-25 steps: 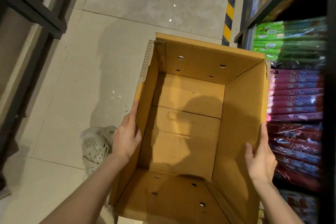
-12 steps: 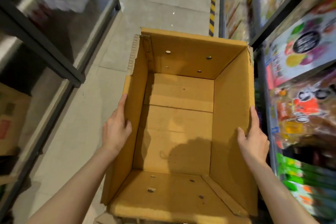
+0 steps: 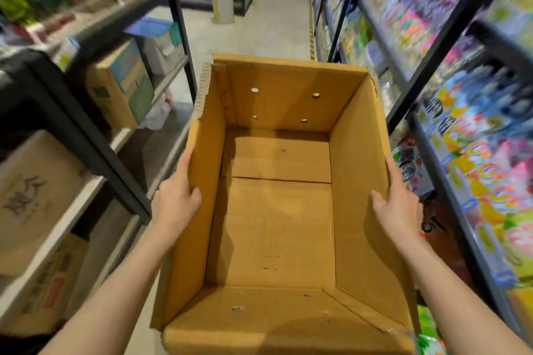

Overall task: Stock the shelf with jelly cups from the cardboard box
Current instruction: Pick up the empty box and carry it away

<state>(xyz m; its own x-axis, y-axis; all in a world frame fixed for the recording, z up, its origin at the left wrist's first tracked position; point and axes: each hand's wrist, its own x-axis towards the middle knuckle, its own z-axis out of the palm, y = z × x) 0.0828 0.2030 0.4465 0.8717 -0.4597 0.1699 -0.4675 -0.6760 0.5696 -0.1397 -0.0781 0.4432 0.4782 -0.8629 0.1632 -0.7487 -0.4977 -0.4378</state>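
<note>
An open brown cardboard box (image 3: 288,81) is held up in the aisle in front of me, and its inside is empty. My left hand (image 3: 176,199) grips the box's left wall, fingers outside and thumb over the rim. My right hand (image 3: 399,202) grips the right wall the same way. Colourful packaged goods (image 3: 473,153) fill the shelf on the right, but blur hides which of them are jelly cups.
A dark metal rack (image 3: 95,147) on the left holds cartons (image 3: 124,83). The stocked shelf unit (image 3: 432,46) runs along the right. A narrow tiled aisle leads ahead to a small carton (image 3: 222,4) standing on the floor before more shelving.
The box has come up off the floor in both hands. My view has lifted from the floor tiles to the aisle ahead, with higher shelves now showing on both sides.
</note>
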